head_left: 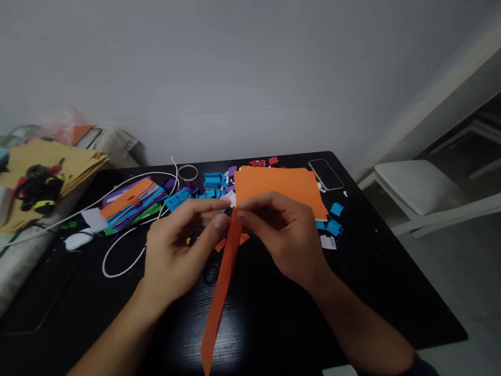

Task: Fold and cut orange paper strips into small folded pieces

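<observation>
A long orange paper strip (221,293) hangs down toward me over the black table (382,281). My left hand (179,249) and my right hand (282,232) both pinch its upper end, fingertips meeting above the table's middle. Behind the hands lies a stack of orange paper sheets (279,187). Small orange offcuts (221,244) lie under the hands. Scissors (211,272) show partly beneath the left hand.
Blue folded paper pieces (213,182) and purple scraps lie behind the hands. A pile of coloured strips (133,201) and a white cable (117,258) sit at left. A phone (326,174) lies at the far edge. A white chair (417,185) stands right.
</observation>
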The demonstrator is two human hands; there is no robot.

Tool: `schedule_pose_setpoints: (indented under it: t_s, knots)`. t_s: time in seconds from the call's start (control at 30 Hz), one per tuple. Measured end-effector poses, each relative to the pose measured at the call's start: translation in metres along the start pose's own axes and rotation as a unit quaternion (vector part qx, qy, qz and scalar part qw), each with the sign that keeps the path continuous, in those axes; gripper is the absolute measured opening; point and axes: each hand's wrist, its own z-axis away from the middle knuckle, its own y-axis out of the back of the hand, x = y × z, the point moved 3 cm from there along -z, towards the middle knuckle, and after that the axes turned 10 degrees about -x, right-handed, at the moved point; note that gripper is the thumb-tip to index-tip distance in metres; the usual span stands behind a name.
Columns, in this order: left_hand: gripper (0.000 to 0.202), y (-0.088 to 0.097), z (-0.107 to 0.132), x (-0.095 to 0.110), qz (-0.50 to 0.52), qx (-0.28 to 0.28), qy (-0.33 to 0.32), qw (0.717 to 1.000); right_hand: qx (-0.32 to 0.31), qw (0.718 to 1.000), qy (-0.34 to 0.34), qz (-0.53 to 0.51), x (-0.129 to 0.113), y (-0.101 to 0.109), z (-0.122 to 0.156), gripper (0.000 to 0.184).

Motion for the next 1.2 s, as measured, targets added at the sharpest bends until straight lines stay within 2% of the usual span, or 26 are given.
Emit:
schedule_pose_setpoints:
  t_s: [0.1, 0.2, 0.27, 0.37, 0.5, 0.57, 0.73, 0.87, 0.97, 1.1, 1.2]
  knots:
    - [0.005, 0.002, -0.005, -0.001, 0.021, -0.05, 0.044, 0.998, -0.034, 0.999, -0.024, -0.002, 0.003, 0.0, -0.001, 0.013]
    - [0.012, 0.002, -0.009, 0.0, 0.042, -0.092, 0.077, 0.992, -0.05, 0.997, -0.052, -0.009, 0.007, 0.0, -0.002, 0.029]
    - [0.015, 0.002, -0.01, -0.001, 0.044, -0.099, 0.085, 0.99, -0.052, 0.996, -0.072, -0.023, 0.01, 0.0, -0.003, 0.036]
    - [0.014, 0.001, -0.01, -0.004, 0.046, -0.071, 0.078, 0.993, -0.061, 0.989, -0.106, -0.077, 0.017, -0.001, -0.006, 0.035]
    - [0.01, 0.002, -0.009, -0.009, 0.046, -0.001, 0.087, 0.995, -0.164, 0.947, -0.193, -0.196, 0.026, -0.007, -0.007, 0.031]
    - [0.01, 0.002, -0.009, -0.01, 0.043, 0.02, 0.092, 0.995, -0.183, 0.937, -0.213, -0.21, 0.028, -0.007, -0.007, 0.031]
    - [0.013, 0.005, -0.01, -0.013, 0.053, 0.017, 0.116, 0.992, -0.147, 0.96, -0.197, -0.133, 0.024, -0.004, -0.007, 0.029]
    - [0.018, 0.008, -0.013, -0.015, 0.048, -0.012, 0.125, 0.991, -0.142, 0.976, -0.162, -0.045, 0.018, -0.003, -0.008, 0.03]
    - [0.02, 0.009, -0.015, -0.013, 0.044, -0.044, 0.128, 0.99, -0.142, 0.979, -0.148, 0.007, 0.017, -0.003, -0.007, 0.031]
    - [0.013, 0.007, -0.016, -0.009, 0.061, -0.091, 0.122, 0.986, -0.147, 0.979, -0.123, 0.074, 0.018, -0.003, -0.004, 0.032]
    - [0.014, 0.008, -0.015, -0.009, 0.054, -0.101, 0.114, 0.987, -0.159, 0.977, -0.12, 0.076, 0.02, -0.004, -0.002, 0.029]
